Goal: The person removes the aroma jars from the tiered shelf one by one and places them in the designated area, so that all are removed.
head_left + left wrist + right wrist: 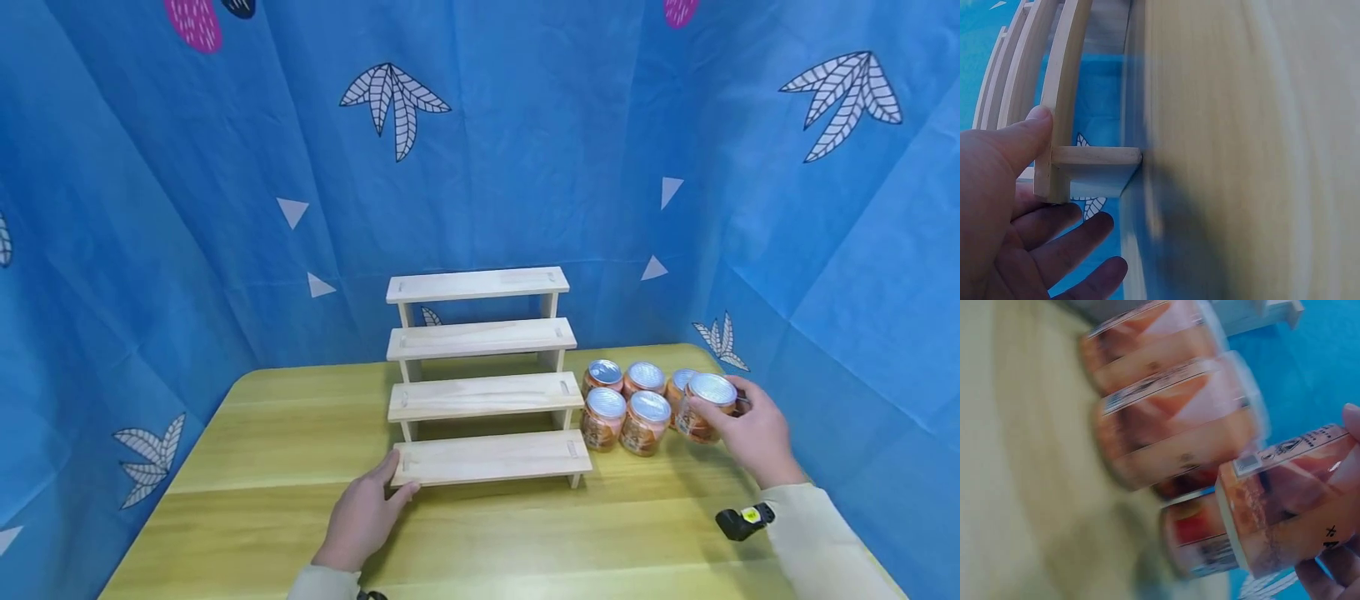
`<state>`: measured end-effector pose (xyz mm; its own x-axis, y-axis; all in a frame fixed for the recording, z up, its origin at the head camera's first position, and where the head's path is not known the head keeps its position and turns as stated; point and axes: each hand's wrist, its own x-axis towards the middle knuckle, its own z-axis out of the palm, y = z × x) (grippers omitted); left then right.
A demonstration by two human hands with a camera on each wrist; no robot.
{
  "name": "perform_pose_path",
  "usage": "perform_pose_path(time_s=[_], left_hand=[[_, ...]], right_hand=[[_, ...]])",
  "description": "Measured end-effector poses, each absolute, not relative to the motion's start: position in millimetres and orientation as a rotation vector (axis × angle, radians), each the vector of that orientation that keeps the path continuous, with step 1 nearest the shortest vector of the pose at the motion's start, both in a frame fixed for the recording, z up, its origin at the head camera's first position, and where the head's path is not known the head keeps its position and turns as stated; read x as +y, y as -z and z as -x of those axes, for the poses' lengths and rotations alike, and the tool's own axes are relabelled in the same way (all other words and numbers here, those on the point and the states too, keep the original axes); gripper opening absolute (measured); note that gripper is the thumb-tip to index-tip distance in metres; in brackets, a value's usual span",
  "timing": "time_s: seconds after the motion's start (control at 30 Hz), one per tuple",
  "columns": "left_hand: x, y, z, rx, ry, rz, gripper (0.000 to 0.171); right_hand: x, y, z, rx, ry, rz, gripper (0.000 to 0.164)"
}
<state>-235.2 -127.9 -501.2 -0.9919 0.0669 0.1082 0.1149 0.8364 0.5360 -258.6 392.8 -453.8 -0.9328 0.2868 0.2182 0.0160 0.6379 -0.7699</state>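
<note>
My left hand (363,518) grips the left end of the lowest step of a pale wooden tiered stand (487,461). In the left wrist view the thumb (1036,122) lies on one face of that board, with fingers around its end. On the right side, my right hand (759,435) holds an orange-labelled can (699,423) with a silvery lid, tilted a little and raised off the table. Beneath and beside it stand several similar cans (643,423), grouped against the stand's right side. In the right wrist view the held can (1291,506) overlaps one of them.
The stand rises in several steps toward the back, its top board (476,286) near the blue patterned curtain (510,167). That curtain encloses the back and both sides. Yellow wood-grain table (247,467) extends left and in front of the stand.
</note>
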Motion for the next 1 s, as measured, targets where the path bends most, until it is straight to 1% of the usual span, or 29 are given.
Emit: perform_pose_path(time_s=[0.2, 0.37, 0.53, 0.8, 0.93, 1.0], left_hand=[[-129, 504, 231, -2.918, 0.872, 0.143, 0.069], [-131, 504, 229, -2.918, 0.871, 0.15, 0.069], [-130, 502, 230, -2.911, 0.879, 0.168, 0.069], [-130, 502, 235, -2.899, 0.886, 0.209, 0.069], [-129, 509, 235, -2.907, 0.883, 0.201, 0.069], [-128, 510, 235, -2.899, 0.886, 0.197, 0.069]], right_hand=[[391, 483, 258, -2.581, -1.244, 0.237, 0.091], [388, 497, 253, -2.571, -1.318, 0.273, 0.091], [387, 503, 250, -2.543, -1.344, 0.292, 0.088], [387, 514, 247, -2.563, -1.338, 0.303, 0.093], [390, 511, 244, -2.595, -1.353, 0.285, 0.096], [391, 507, 242, -2.601, -1.312, 0.284, 0.092]])
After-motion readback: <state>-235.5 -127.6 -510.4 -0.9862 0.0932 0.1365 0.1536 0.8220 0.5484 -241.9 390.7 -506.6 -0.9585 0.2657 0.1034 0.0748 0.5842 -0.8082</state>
